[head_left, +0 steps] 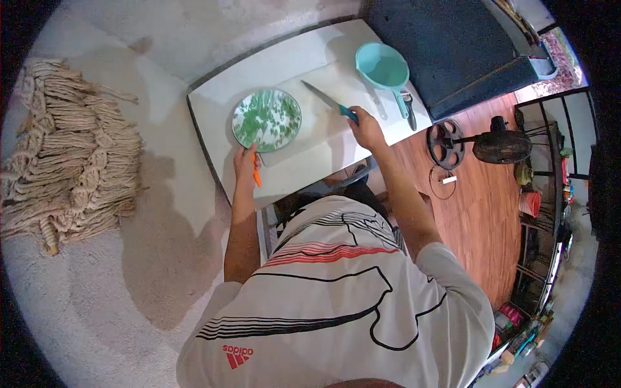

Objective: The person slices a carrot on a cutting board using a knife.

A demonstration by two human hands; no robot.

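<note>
My right hand (367, 130) is closed around the teal handle of a kitchen knife (326, 98). Its blade points away to the upper left, over the white tabletop (213, 123). At the near rim of a round plate (266, 119) my left hand (245, 163) appears to grip the edge, the thumb near the rim and the other fingers mostly hidden. Green patches cover the white plate; I cannot tell whether they are pattern or chopped greens. Right beside the left hand is a slim orange object (257, 176), perhaps a handle, its upper end hidden by the hand.
A teal long-handled bowl or strainer (383, 66) stands at the table's far right, beside a dark-handled utensil (409, 110). Beyond is a dark cabinet (446, 52). A black fan (501, 145) stands on the wooden floor to the right. Knotted rope (71, 155) hangs at left.
</note>
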